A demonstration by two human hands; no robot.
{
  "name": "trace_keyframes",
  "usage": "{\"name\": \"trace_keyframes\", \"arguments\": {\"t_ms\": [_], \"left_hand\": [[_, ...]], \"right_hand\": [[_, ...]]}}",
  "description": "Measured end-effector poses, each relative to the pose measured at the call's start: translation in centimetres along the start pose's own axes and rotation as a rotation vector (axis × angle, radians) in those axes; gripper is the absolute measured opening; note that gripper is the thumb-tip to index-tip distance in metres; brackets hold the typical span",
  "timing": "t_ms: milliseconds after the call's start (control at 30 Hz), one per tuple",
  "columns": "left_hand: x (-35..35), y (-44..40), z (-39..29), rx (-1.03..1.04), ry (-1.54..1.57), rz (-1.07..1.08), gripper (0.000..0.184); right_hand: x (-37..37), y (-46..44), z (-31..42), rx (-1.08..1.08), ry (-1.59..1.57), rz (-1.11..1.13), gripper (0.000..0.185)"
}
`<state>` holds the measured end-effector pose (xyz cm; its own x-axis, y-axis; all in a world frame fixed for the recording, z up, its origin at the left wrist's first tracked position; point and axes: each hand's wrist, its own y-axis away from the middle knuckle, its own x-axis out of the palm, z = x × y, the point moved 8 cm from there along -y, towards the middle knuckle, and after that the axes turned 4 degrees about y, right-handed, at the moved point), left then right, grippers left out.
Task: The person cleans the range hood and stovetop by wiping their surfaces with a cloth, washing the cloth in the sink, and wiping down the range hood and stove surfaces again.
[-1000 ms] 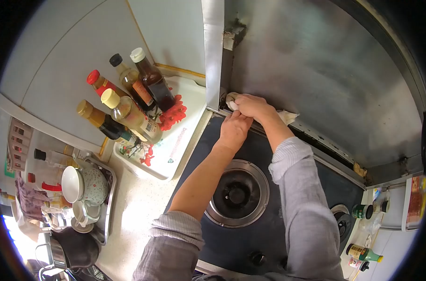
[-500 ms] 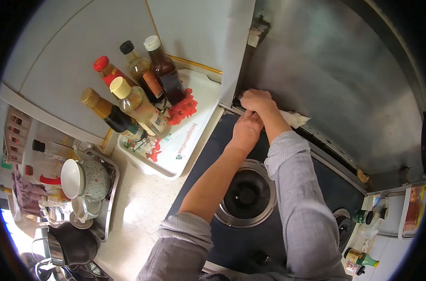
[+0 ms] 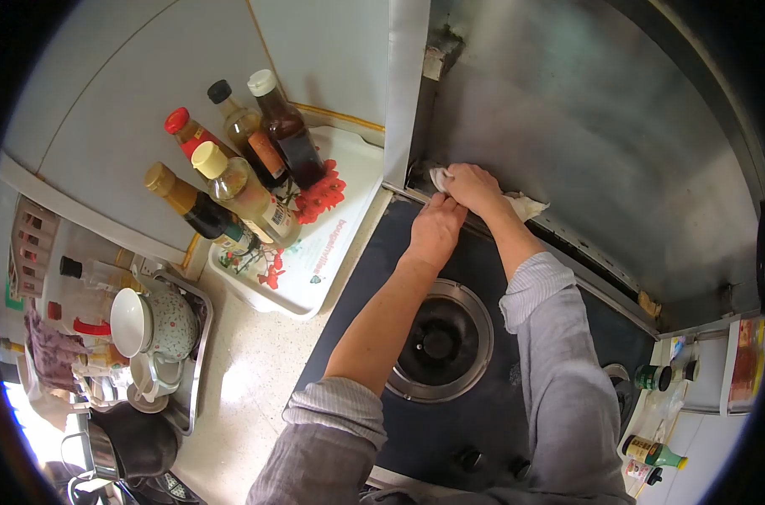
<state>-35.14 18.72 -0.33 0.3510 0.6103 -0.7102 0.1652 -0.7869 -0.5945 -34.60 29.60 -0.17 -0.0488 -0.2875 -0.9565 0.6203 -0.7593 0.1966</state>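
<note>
A pale cloth point(image 3: 525, 205) is bunched under my right hand point(image 3: 473, 188), with one end sticking out to the right along the base of the metal back panel point(image 3: 584, 126). The fingers of my right hand are curled round the cloth near the back left corner of the black stove point(image 3: 382, 252). My left hand point(image 3: 437, 227) is beside it, its fingertips bent at the stove's rear metal edge and touching my right hand. Whether those fingers pinch part of the cloth is hidden. Both forearms reach over the stove, the left one beside the round burner point(image 3: 440, 341).
Several sauce bottles point(image 3: 248, 202) stand on a white floral tray point(image 3: 302, 305) left of the stove. A metal tray point(image 3: 199, 370) with a teapot point(image 3: 172, 324) and cups is farther left, above a dark pot point(image 3: 143, 442). Jars point(image 3: 652, 377) and a green-capped bottle point(image 3: 654, 453) are at the right.
My right hand, with the cloth, has moved slightly along the rear edge away from the corner, and the cloth's bunched end shows again. The camera view has shifted a little.
</note>
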Motion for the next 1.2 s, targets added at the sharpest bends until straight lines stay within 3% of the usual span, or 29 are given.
{"name": "trace_keyframes", "arguments": {"t_ms": [133,433,733,933,1200], "left_hand": [[-0.3,0.2,0.0,0.021,0.047,-0.077,0.02],[-0.3,-0.1,0.1,0.019,-0.081,-0.065,0.016],[-0.6,-0.2,0.3,0.045,-0.067,-0.072,0.017],[-0.7,-0.2,0.3,0.033,-0.053,-0.068,0.017],[-0.2,0.1,0.5,0.044,-0.078,-0.043,0.011]], "right_hand": [[-2.0,0.8,1.1,-0.145,-0.055,-0.448,0.022],[0.7,-3.2,3.7,-0.232,0.303,-0.128,0.02],[-0.2,-2.5,3.5,-0.327,0.322,-0.154,0.019],[0.3,-2.4,3.8,-0.432,0.431,-0.284,0.014],[1.3,-4.5,4.6,-0.315,0.431,-0.299,0.018]]}}
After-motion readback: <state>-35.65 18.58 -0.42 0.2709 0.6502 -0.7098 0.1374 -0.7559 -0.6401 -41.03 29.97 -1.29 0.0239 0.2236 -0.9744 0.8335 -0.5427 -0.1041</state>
